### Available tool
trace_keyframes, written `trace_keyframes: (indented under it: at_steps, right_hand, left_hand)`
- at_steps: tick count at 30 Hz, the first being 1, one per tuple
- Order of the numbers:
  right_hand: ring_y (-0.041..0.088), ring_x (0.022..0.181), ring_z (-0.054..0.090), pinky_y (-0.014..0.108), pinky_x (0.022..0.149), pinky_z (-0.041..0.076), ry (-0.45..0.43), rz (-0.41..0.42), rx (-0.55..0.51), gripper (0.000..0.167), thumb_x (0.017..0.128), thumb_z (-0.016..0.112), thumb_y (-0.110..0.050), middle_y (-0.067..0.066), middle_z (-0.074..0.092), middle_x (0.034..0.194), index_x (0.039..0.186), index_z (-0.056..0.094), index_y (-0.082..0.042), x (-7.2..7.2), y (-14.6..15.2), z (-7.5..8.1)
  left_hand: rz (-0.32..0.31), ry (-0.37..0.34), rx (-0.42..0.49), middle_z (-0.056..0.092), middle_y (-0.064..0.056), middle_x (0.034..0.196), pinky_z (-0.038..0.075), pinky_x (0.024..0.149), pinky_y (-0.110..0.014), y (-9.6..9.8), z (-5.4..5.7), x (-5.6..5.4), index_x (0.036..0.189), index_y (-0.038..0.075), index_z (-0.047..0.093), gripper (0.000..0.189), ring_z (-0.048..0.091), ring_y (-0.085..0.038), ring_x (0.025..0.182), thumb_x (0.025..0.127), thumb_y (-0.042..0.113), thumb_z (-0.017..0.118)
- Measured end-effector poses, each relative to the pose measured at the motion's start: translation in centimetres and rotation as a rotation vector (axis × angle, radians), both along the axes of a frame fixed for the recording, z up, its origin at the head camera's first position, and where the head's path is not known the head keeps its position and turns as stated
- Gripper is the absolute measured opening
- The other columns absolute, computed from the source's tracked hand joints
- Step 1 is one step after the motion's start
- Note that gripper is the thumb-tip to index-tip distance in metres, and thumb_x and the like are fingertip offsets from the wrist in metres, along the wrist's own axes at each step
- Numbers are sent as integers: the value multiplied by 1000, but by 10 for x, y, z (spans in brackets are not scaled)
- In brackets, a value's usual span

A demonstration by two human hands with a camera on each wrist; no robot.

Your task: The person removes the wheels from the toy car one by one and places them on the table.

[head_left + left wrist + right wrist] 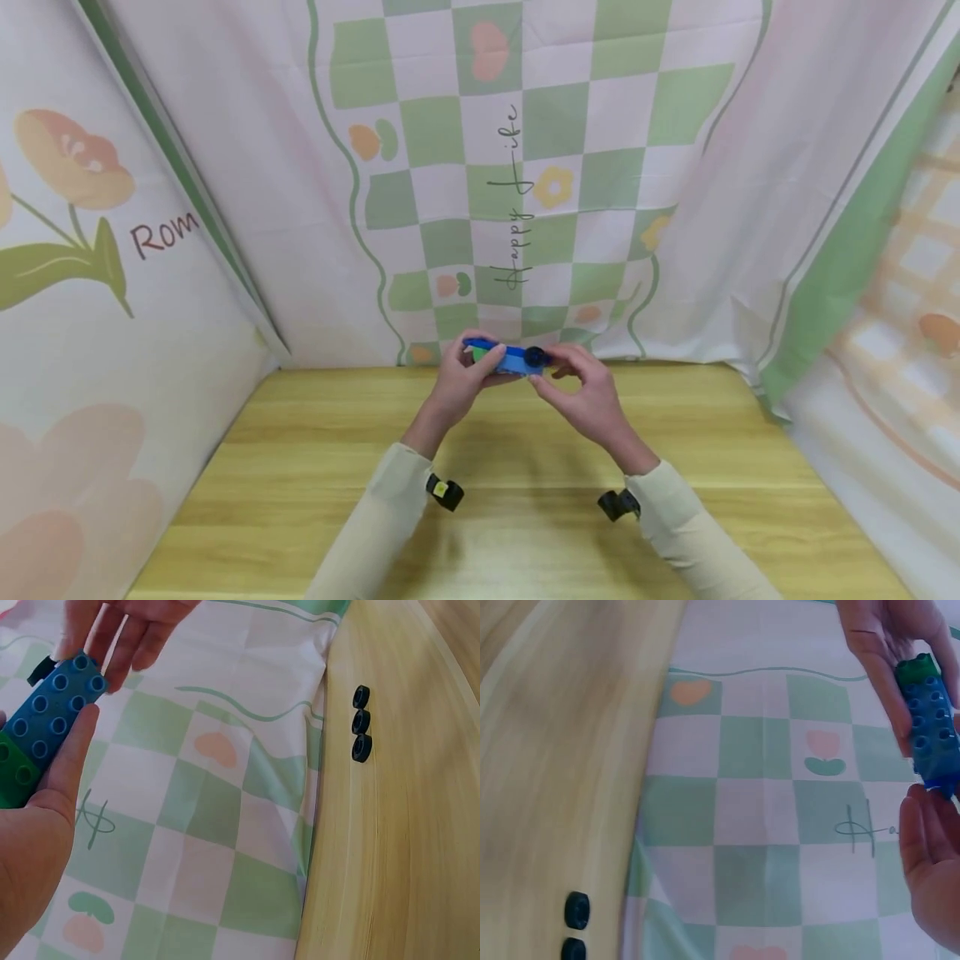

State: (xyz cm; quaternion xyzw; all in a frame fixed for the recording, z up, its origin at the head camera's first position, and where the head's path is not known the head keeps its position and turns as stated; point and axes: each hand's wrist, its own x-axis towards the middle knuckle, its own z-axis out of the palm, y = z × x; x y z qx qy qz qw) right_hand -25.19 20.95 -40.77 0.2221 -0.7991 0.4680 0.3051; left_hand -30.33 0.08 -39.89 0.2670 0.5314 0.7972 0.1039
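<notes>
Both hands hold a toy vehicle of studded building blocks (pixel 513 365) above the far part of the table in the head view. Its blue brick (pixel 49 712) joins a green brick (pixel 15 774). My left hand (pixel 456 379) grips the green end, thumb along the side. At the opposite end, my right hand (pixel 592 398) pinches the blue part with thumb and fingers, beside a black wheel (pixel 535 357). In the right wrist view the right fingertips (pixel 922 796) meet the bright blue end. The left palm hides part of the green brick.
Three black wheels (pixel 361 721) stand in a row on the wooden table (pixel 315 467), near its far edge in the left wrist view. A checked curtain (pixel 495 192) hangs behind the table, with printed cloth on both sides.
</notes>
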Motion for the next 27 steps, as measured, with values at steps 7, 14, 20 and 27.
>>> trace_keyframes:
  at_steps: [7, 14, 20, 27]
  right_hand:
    - [21, 76, 55, 26, 62, 46, 18, -36, 112, 35, 84, 82, -10, 12, 64, 102, 118, 73, -4, 4, 2, 21]
    - [20, 68, 55, 22, 59, 46, -58, -34, 166, 27, 87, 81, -14, 7, 60, 84, 112, 75, -7, 8, 0, 31]
    - [8, 69, 58, 22, 61, 54, -82, -24, 158, 25, 87, 80, -12, 4, 63, 84, 111, 74, -5, 8, -2, 34]
    - [9, 71, 61, 22, 64, 56, -107, -8, 160, 29, 86, 81, -10, 6, 63, 87, 114, 74, -4, 9, -4, 38]
  left_hand:
    - [22, 3, -10, 54, -18, 120, 58, 93, -43, -2, -1, 1, 117, 2, 53, 17, 70, -33, 108, 102, 7, 59]
    - [26, 3, 2, 55, -17, 119, 59, 92, -43, -1, -1, 2, 127, -11, 47, 31, 69, -32, 107, 100, -1, 59]
    - [22, 1, 19, 56, -16, 119, 58, 93, -42, -2, 1, 4, 123, -6, 51, 25, 69, -29, 107, 100, -2, 59]
    - [27, -10, 21, 54, -18, 120, 58, 93, -41, -4, 0, 3, 122, -5, 53, 24, 68, -32, 108, 99, -2, 59]
